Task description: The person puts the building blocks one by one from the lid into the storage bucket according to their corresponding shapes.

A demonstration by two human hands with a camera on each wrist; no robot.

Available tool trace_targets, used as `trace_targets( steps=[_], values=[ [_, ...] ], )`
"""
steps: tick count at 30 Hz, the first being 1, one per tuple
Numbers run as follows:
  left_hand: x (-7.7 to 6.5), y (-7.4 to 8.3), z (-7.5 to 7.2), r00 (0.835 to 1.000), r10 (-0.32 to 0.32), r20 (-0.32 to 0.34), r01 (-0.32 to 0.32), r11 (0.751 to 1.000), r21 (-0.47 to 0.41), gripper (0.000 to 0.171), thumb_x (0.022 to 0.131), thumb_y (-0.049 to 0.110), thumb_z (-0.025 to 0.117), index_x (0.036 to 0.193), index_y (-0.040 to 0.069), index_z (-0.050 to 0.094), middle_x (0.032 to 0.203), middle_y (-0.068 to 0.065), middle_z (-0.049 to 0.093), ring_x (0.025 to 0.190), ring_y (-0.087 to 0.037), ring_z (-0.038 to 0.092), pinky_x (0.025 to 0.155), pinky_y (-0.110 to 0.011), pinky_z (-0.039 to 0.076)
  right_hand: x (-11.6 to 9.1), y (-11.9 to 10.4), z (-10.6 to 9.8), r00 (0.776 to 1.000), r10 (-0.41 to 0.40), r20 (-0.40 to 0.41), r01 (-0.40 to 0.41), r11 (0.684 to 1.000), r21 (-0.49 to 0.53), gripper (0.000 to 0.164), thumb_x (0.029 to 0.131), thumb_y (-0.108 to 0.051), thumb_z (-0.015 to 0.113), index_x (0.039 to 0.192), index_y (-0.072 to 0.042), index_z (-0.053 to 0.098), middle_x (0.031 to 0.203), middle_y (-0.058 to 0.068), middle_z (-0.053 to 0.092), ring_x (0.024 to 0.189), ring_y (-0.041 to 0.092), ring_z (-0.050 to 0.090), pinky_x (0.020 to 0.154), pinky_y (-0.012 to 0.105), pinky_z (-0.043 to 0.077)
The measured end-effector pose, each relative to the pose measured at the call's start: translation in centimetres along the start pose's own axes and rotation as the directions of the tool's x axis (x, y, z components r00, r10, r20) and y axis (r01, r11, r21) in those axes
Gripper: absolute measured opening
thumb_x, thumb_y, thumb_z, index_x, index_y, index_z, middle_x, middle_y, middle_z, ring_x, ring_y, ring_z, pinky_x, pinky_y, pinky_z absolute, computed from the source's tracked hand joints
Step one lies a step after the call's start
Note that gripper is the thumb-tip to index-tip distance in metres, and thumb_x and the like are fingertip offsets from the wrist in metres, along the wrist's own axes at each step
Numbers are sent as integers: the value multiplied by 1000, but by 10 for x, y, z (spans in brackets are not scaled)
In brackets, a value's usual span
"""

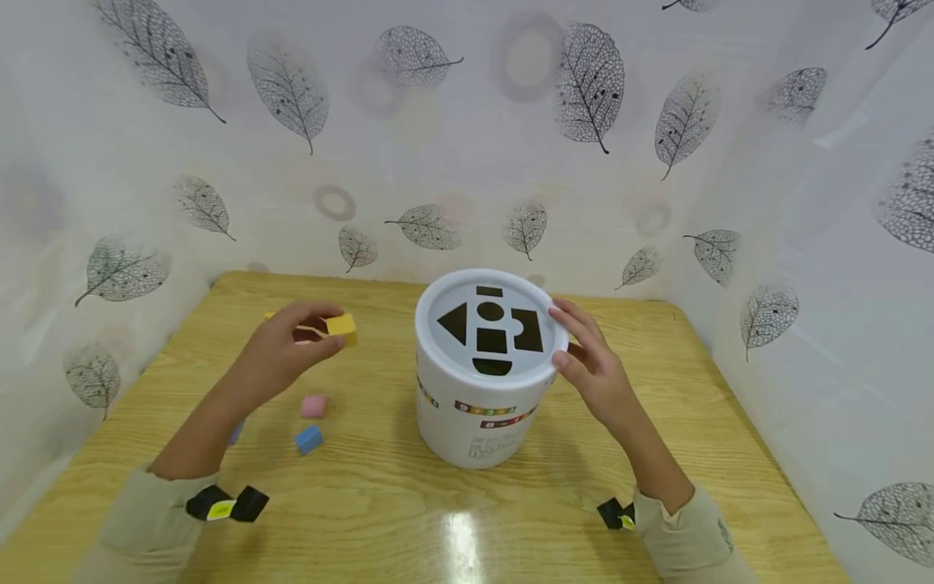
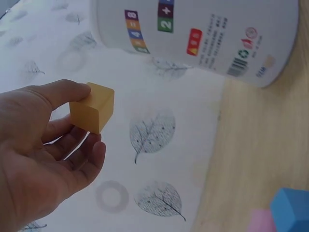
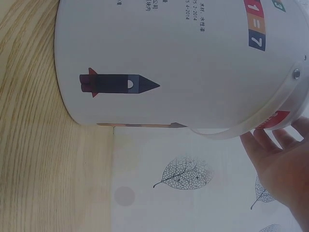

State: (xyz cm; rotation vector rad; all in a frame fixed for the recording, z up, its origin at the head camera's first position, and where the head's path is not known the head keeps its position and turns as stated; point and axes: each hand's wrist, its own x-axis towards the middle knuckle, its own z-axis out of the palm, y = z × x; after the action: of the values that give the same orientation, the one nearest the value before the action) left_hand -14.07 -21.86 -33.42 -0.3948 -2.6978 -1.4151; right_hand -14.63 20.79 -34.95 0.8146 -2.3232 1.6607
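Note:
Thumb and fingers of my left hand [image 1: 288, 349] pinch a yellow block [image 1: 343, 326] above the table, left of a white bucket. The left wrist view shows the same yellow block [image 2: 99, 108] between thumb and fingertips. The white bucket [image 1: 470, 438] stands upright, its grey lid [image 1: 456, 365] cut with several shaped holes, among them a triangle, a circle and a square. My right hand [image 1: 598, 377] rests its fingertips and thumb on the right side of the lid's rim. In the right wrist view, the fingers of that hand [image 3: 285, 164] lie against the rim near the bucket's handle [image 3: 227, 134].
On the wooden table [image 1: 365, 519], a pink block [image 1: 314, 406] and a blue block [image 1: 310, 440] lie left of the bucket. Another bluish piece [image 1: 236, 433] is partly hidden by my left wrist. A leaf-patterned sheet [image 1: 452, 162] hangs behind and at the sides.

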Motion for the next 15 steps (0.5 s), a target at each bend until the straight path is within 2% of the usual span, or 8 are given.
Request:
trace_targets(
  steps=[5, 9, 15],
  values=[
    [3, 19, 1, 995, 90, -36, -90, 996, -11, 41, 96, 22, 71, 131, 5, 59, 121, -9, 61, 103, -18, 62, 86, -13, 51, 0, 0, 1, 1000, 2, -6, -2, 1000, -6, 54, 100, -7, 53, 153, -14, 45, 164, -2, 29, 137, 12, 45, 104, 19, 46],
    [5, 35, 2, 988, 147, -36, -148, 989, -16, 41, 95, 22, 72, 131, 7, 60, 120, -7, 63, 101, -10, 61, 89, -10, 49, 0, 0, 1, 1000, 9, -6, -9, 1000, -7, 53, 100, -7, 53, 153, -14, 45, 163, -2, 29, 135, 12, 46, 103, 20, 47],
    [11, 60, 5, 977, 211, -2, -211, 976, -62, 39, 94, 19, 73, 130, 9, 61, 120, -4, 62, 105, -15, 62, 93, -14, 50, 0, -1, 0, 1000, 18, -9, -18, 1000, -10, 54, 101, -7, 53, 153, -15, 45, 163, -4, 29, 136, 12, 46, 104, 20, 47]
  ],
)
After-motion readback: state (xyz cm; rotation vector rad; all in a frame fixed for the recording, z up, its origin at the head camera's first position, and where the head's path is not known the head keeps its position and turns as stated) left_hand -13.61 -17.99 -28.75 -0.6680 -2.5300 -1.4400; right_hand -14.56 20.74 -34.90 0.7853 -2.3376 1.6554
